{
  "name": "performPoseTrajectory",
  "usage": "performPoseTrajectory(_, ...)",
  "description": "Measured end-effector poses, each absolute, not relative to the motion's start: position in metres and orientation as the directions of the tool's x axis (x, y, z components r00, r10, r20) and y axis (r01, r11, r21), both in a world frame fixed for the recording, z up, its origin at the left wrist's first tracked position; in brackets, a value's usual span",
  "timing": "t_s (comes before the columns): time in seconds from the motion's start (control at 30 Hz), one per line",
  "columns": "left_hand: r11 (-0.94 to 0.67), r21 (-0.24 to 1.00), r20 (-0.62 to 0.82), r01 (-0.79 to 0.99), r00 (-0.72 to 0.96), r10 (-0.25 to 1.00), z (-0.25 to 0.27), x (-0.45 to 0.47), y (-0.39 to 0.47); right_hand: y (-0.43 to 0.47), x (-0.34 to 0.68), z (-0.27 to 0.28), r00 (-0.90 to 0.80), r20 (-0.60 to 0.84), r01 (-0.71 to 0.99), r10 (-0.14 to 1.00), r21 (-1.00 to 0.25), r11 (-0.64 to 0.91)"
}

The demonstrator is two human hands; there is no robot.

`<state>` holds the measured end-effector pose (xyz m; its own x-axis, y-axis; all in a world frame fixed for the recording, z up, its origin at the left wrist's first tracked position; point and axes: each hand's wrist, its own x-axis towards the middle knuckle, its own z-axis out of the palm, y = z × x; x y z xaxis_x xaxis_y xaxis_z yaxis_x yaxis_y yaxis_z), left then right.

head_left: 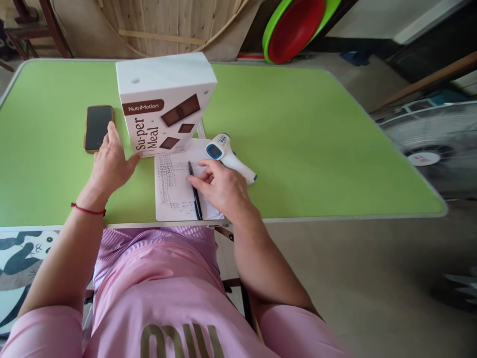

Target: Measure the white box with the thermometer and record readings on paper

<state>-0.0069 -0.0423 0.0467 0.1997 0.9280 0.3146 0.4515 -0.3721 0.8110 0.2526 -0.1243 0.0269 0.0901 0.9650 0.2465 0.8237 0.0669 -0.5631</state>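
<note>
the left hand (110, 166), spread and empty, sits between phone (97, 128) and box (167, 107), which stands at the paper's (167, 191) far edge. the right hand (226, 188), fingers loosely parted by the pen (196, 201) on that paper, partly hides the thermometer (235, 162).

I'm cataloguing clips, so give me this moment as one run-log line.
left hand: open, near phone and white box | right hand: at pen, over paper | pen: lying on paper | thermometer: beside right hand
</note>
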Motion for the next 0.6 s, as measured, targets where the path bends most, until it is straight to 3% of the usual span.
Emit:
performPoseTrajectory(0.03, -0.339, 0.689, 0.310, 0.640, 0.163, 0.937, 0.048, -0.007, -0.055, -0.127, 0.247, 0.027, 0.060, 0.225, 0.832, 0.973, -0.549, 0.075)
performPoseTrajectory(0.1, -0.305, 0.463, 0.295, 0.833, 0.180, 0.939, 0.051, -0.004, -0.085, -0.130, 0.241, 0.026, 0.025, 0.215, 0.858, 0.976, -0.506, 0.089)
performPoseTrajectory(0.2, -0.436, 0.264, 0.300, 0.860, 0.356, 0.885, 0.049, 0.007, -0.132, -0.132, 0.240, 0.027, 0.011, 0.230, 0.864, 0.973, -0.492, 0.107)
performPoseTrajectory(0.33, -0.694, 0.165, 0.393, 0.701, 0.599, 0.698, 0.032, 0.021, -0.174, -0.138, 0.246, 0.031, 0.022, 0.277, 0.684, 0.961, -0.705, 0.187)
performPoseTrajectory(0.47, -0.724, 0.079, 0.358, 0.685, 0.659, 0.662, 0.021, 0.024, -0.184, -0.148, 0.247, 0.033, 0.082, 0.224, 0.302, 0.971, -0.934, 0.190)
performPoseTrajectory(0.6, -0.708, 0.046, 0.280, 0.705, 0.671, 0.686, 0.020, 0.024, -0.182, -0.156, 0.235, 0.029, 0.073, 0.198, 0.024, 0.978, -0.980, 0.196)
